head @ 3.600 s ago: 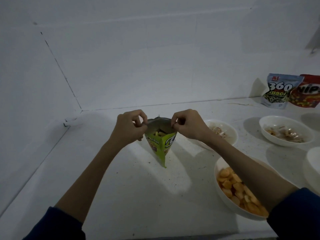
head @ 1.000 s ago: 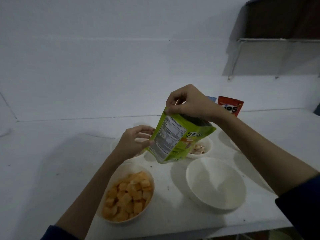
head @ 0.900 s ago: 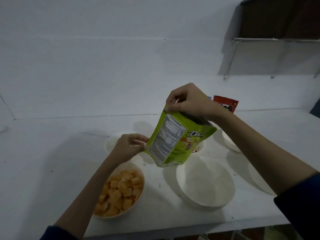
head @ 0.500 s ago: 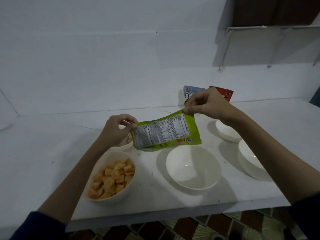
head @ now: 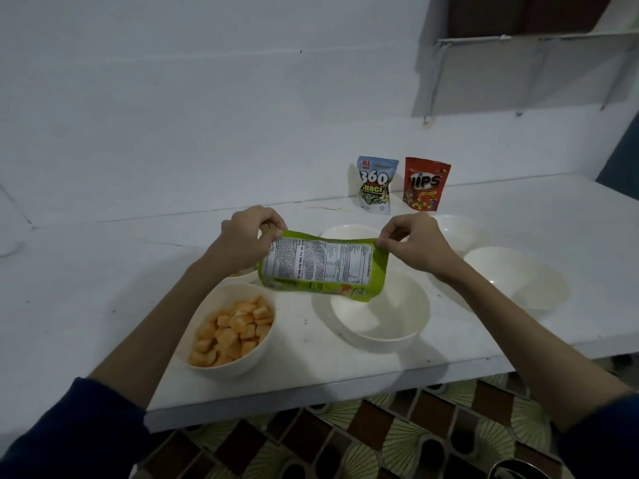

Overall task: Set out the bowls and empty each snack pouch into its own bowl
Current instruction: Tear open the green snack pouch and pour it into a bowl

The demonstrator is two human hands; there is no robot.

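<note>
I hold a green snack pouch (head: 321, 267) sideways in the air, its white nutrition label facing me. My left hand (head: 246, 242) pinches its left end and my right hand (head: 413, 245) pinches its right end. The pouch's lower right corner hangs over an empty white bowl (head: 390, 321). To the left stands a white bowl (head: 221, 368) filled with orange square crackers (head: 233, 331).
A blue "360" pouch (head: 375, 184) and a red "Nips" pouch (head: 426, 184) stand upright at the back wall. More white bowls sit behind the pouch (head: 349, 232), at back right (head: 458, 229) and at right (head: 518, 276). The counter's front edge (head: 311, 395) drops to a tiled floor.
The pouch went from upright to lying sideways. My left hand took hold of its left end, my right hand slid to the right end, and the pouch now sits lower over the empty bowl.
</note>
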